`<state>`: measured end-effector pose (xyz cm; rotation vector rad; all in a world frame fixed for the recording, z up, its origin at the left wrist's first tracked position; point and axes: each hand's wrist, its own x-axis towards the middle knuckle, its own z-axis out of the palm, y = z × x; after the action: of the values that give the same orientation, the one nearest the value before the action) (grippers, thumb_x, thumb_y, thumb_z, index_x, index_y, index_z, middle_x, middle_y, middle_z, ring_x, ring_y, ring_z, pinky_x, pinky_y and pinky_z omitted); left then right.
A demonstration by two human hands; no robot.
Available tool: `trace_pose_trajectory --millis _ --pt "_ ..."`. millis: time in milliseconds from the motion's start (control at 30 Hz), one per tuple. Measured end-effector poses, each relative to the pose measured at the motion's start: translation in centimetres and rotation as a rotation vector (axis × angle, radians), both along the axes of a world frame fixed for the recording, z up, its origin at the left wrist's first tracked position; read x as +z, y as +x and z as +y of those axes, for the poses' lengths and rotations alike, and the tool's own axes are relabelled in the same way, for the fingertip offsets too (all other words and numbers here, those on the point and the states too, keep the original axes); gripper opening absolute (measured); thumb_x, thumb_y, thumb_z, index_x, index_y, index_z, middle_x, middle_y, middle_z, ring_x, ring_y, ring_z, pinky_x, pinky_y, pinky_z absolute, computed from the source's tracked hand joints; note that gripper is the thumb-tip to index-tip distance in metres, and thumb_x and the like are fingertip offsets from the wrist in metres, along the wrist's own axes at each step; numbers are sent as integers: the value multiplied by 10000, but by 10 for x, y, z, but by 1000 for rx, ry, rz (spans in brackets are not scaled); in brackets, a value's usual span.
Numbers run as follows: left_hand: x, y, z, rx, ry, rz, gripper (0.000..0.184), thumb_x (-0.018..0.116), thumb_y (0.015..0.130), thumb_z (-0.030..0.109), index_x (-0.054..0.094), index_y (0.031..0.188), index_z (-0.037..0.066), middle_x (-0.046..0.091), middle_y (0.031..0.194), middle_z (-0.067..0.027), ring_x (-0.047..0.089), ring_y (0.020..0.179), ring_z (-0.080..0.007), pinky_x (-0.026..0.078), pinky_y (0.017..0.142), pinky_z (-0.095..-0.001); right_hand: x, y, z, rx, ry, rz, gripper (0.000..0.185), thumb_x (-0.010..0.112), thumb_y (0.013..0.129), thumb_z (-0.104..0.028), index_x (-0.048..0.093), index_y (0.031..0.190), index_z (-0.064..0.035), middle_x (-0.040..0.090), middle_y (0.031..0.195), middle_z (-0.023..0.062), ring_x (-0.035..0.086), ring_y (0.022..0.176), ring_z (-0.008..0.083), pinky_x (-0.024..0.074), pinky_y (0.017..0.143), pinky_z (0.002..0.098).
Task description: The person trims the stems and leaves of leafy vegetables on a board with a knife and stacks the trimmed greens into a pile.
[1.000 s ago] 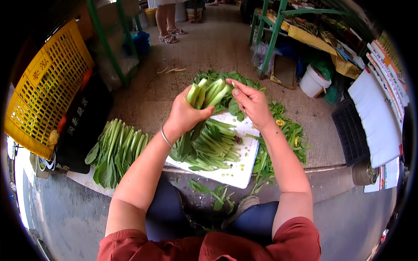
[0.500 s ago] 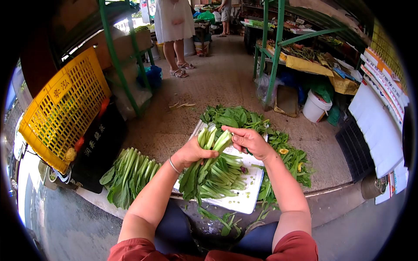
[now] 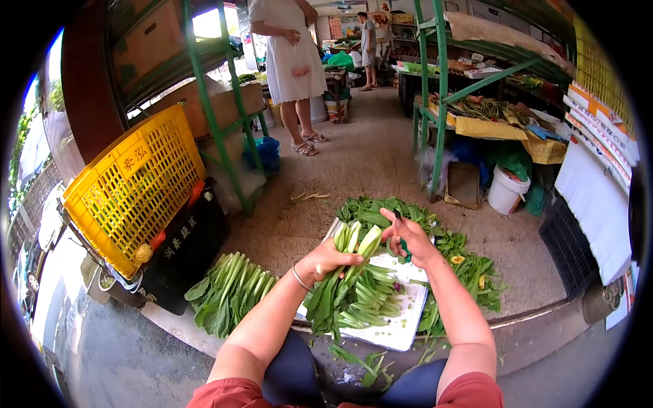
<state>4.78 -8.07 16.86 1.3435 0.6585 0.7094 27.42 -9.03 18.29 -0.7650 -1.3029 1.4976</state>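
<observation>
My left hand [image 3: 326, 260] is closed around a small bunch of leafy green stalks [image 3: 367, 241], cut ends up and leaves hanging down. Close to those ends, on the right, my right hand [image 3: 418, 243] grips a small knife with a green handle [image 3: 407, 253]; its fingers partly hide it. Beneath my hands, more trimmed stalks [image 3: 371, 299] lie on a white board [image 3: 406, 326] sprinkled with green bits. Loose leaves [image 3: 462, 265] are heaped behind and to the right of the board. A neat pile of stalks [image 3: 235, 289] rests on the floor at left.
At left a yellow crate [image 3: 136, 190] leans above a black crate [image 3: 183, 255]. Green metal racks [image 3: 441, 102] stand on both sides, with a white bucket [image 3: 507, 189] under the right one. A person in a white dress [image 3: 289, 61] stands ahead; another person [image 3: 368, 47] is farther back.
My right hand has moved off the stalk ends to the right and turned, showing the knife. My left hand still holds the bunch. The view has tilted up and shifted left.
</observation>
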Motion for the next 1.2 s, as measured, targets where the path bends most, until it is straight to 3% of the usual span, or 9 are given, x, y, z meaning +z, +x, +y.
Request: trace_pose_trajectory --millis 33,133,200,300,600,800,867,967,1200 --pt "1 1 0 -4 -10 -18 316 671 725 89 546 1002 5 612 824 -78 596 637 -121 425 413 -175 -1 0 1 24 77 -70 692 652 783 -391 384 1278 10 567 926 41 517 628 63 356 466 175" --pt "5 6 -5 -18 -26 -55 319 662 737 89 537 1019 9 611 821 -82 599 642 -121 423 410 -176 6 -23 -14 -10 198 -133 656 688 748 -391 452 1209 12 564 954 61 539 683 97 437 544 192" --pt "12 10 -11 -10 -24 -52 334 646 747 72 521 1050 9 610 838 -82 604 668 -132 466 481 -206 4 -36 -19 -206 261 -198 467 699 747 -362 557 1008 -2 560 873 50 538 709 118 467 657 242" --pt "13 17 -20 57 27 -33 393 666 722 71 515 1076 -8 599 894 -62 591 756 -135 494 683 -269 -5 -42 -16 -371 317 -213 363 689 757 -370 550 807 -38 534 724 7 495 663 96 420 622 233" --pt "27 10 -38 56 389 15 513 766 671 143 497 1080 -9 576 905 -37 532 785 -106 466 696 -265 23 -51 -38 -263 407 -278 334 670 766 -292 569 934 -21 559 840 30 504 781 105 421 726 254" --pt "28 4 -40 96 286 -82 524 778 665 146 497 1078 -13 582 919 -43 534 792 -98 462 717 -245 26 -62 -43 -257 410 -340 313 680 755 -279 567 903 -27 565 833 32 511 768 106 424 720 257" --pt "30 -1 -39 45 282 -55 682 764 669 112 429 1255 20 549 1025 -15 503 917 -95 431 805 -259 26 -66 -43 -252 407 -314 308 673 758 -289 560 875 -28 560 812 30 506 752 102 421 703 255" --pt "36 -1 -49 86 356 -95 508 761 686 150 491 1096 15 568 915 -14 525 817 -90 463 710 -251 29 -71 -45 -301 428 -349 283 666 756 -274 564 849 -27 569 768 36 509 707 101 432 666 261" --pt "35 -9 -47 -114 88 -140 572 739 704 200 442 1168 47 529 1012 -16 513 919 -119 443 812 -275 39 -74 -57 -269 518 -376 247 652 769 -255 541 810 -37 565 761 27 504 702 99 427 659 256"
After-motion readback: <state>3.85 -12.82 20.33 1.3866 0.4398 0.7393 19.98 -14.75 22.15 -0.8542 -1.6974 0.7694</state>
